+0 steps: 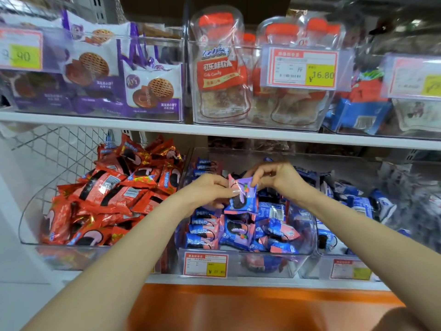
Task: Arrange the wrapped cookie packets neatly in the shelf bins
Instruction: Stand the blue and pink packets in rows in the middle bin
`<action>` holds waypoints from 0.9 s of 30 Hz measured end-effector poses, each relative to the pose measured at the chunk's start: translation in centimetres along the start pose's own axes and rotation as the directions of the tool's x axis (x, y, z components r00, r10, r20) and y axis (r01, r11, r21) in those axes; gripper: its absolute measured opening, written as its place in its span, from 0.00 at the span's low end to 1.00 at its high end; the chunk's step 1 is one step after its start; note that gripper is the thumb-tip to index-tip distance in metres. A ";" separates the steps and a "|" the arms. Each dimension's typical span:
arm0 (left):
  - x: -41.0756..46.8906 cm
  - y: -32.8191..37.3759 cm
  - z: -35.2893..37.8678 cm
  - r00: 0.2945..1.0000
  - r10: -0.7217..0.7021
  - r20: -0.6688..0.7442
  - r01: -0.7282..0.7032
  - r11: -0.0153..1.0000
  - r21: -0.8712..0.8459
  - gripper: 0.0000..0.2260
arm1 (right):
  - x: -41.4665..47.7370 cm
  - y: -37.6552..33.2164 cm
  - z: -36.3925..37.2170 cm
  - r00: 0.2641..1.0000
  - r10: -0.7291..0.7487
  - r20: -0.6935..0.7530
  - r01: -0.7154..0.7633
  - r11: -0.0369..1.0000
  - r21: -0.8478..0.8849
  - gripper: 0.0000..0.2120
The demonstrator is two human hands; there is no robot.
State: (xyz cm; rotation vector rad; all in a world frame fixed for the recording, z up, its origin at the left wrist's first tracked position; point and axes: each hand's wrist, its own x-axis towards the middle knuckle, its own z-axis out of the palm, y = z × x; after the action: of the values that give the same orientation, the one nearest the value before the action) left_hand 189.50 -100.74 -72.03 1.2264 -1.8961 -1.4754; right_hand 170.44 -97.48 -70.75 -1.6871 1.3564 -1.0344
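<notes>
Cookie packet (242,198) hangs on end over middle bin (262,262); left hand (210,189) pinches its left edge, right hand (279,177) its upper right corner.

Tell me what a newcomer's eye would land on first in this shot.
Dead centre, the left hand and right hand pinch one purple-and-pink cookie packet between them, above the middle clear bin of blue-and-pink packets. To its left, a heap of red packets fills the neighbouring bin. On the upper shelf, a price tag marked 16.80 on yellow stands out.
</notes>
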 end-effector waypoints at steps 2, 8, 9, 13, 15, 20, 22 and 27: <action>0.1 -0.3 0.0 1.000 -0.003 0.001 0.003 1.000 -0.014 0.03 | -0.2 0.3 0.3 0.999 0.007 -0.041 -0.003 0.996 0.093 0.16; 0.2 0.1 0.0 0.990 0.015 -0.143 -0.047 0.974 -0.223 0.06 | -0.3 0.4 0.5 0.991 0.135 -0.026 -0.120 0.941 0.317 0.16; 0.3 0.0 -0.1 0.989 0.014 -0.147 -0.052 0.964 -0.259 0.08 | -0.5 0.3 0.8 0.986 0.166 0.001 -0.160 0.947 0.279 0.16; 0.1 0.0 0.0 0.984 0.055 -0.169 -0.086 0.979 -0.184 0.07 | -0.7 0.0 1.9 0.985 0.169 -0.047 -0.155 0.965 0.211 0.08; -0.2 0.4 -0.5 0.957 0.134 -0.256 -0.159 0.984 -0.078 0.06 | -0.6 0.0 1.6 0.984 0.153 -0.096 -0.137 0.978 0.157 0.06; 0.7 1.4 -3.4 0.941 0.319 -0.112 -0.198 0.788 0.582 0.20 | -1.0 1.1 0.3 0.980 -0.018 -0.197 -0.048 0.945 -0.324 0.02; 1.2 1.4 -3.3 0.974 0.205 0.096 -0.209 0.657 0.724 0.17 | -1.1 1.4 0.1 0.981 -0.038 -0.188 -0.037 0.925 -0.379 0.03; 1.6 0.9 -2.4 0.963 0.045 0.267 -0.271 0.179 0.946 0.13 | -1.1 1.8 -0.3 0.988 -0.037 -0.150 -0.023 0.924 -0.381 0.04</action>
State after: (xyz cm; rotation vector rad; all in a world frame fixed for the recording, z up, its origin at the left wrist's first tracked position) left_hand 190.22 -103.39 -70.70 1.2209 -3.1509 0.0336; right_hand 169.31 -96.75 -72.44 -1.9221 1.7448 -0.9650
